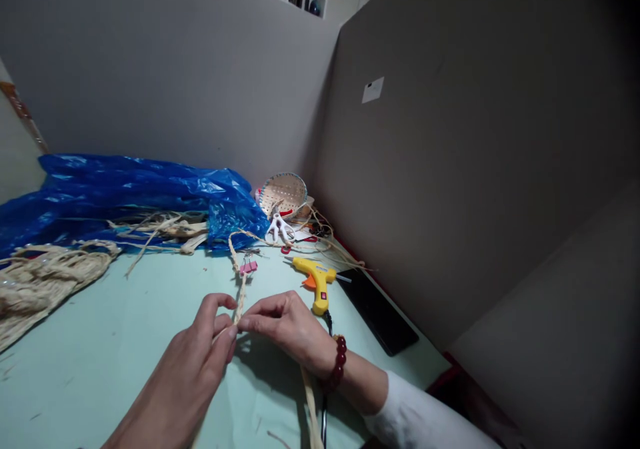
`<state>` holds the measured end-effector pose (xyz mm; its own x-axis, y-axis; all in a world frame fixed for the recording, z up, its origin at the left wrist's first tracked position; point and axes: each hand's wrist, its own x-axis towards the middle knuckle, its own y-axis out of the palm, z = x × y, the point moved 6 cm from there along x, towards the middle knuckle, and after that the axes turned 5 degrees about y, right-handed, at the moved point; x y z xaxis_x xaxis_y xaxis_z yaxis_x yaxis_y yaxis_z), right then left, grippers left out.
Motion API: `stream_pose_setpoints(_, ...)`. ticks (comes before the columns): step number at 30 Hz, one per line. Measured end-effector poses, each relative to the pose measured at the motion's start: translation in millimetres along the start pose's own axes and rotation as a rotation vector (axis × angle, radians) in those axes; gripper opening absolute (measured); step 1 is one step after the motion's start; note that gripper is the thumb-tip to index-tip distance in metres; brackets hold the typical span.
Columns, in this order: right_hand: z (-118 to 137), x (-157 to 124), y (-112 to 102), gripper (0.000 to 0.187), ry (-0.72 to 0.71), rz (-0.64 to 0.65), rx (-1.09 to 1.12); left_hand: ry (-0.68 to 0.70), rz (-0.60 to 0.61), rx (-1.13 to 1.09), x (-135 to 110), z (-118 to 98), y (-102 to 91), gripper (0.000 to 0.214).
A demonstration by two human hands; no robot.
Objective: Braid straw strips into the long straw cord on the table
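Note:
A pale straw braid (241,300) runs from my fingers away across the table, with a pink binder clip (249,268) on it farther up. My left hand (207,342) pinches the near end of the braid between thumb and fingers. Right beside it, my right hand (285,326) also pinches the braid, thumb against forefinger, and the two hands' fingertips nearly meet. Below my right wrist, which wears a dark red bead bracelet, a loose flat straw strand (311,406) hangs toward the near edge. The exact crossing of strands under my fingertips is hidden.
A yellow glue gun (320,282) lies right of the braid, its cord passing under my right wrist. Farther right is a black flat panel (377,312). White-handled scissors (281,229), a woven basket (284,194), a blue plastic bag (135,182) and a woven straw piece (55,282) lie behind and left.

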<state>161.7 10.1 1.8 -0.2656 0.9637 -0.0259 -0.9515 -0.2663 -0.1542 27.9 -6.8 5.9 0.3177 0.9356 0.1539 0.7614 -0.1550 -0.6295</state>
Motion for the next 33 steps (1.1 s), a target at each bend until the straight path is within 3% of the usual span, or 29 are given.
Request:
stream_pose_setpoints(9,2,-4,-1,0.022,-0.004,-0.035,0.039,0.011,0.047,0.200,-3,-3,-3.7,0.025)
stream_pose_setpoints(13,5,-7,0,0.016,-0.050,-0.051,-0.071,0.107,-0.045,0.281,0,-4,-13.5,0.027)
stream_pose_setpoints(19,17,-14,2,0.016,-0.174,-0.120,-0.298,-0.001,-0.089,0.080,-4,2,-10.8,0.030)
stream_pose_setpoints(21,18,-14,1,0.017,-0.181,-0.116,-0.297,0.106,-0.151,0.113,-9,-5,-9.0,0.024)
stream_pose_setpoints(24,10,-11,1,0.019,-0.100,-0.049,-0.155,0.371,-0.220,0.280,-21,-16,-2.9,0.018)
stream_pose_setpoints(28,1,-5,3,0.023,0.024,0.062,0.084,0.626,-0.218,0.627,-34,-17,10.9,0.030)
stream_pose_setpoints(31,-3,-3,4,0.024,0.043,0.079,0.134,0.745,-0.176,0.812,-40,-16,21.0,0.033)
stream_pose_setpoints(33,-7,-1,4,0.023,0.044,0.056,0.109,0.728,-0.150,0.814,-39,-17,22.5,0.030)
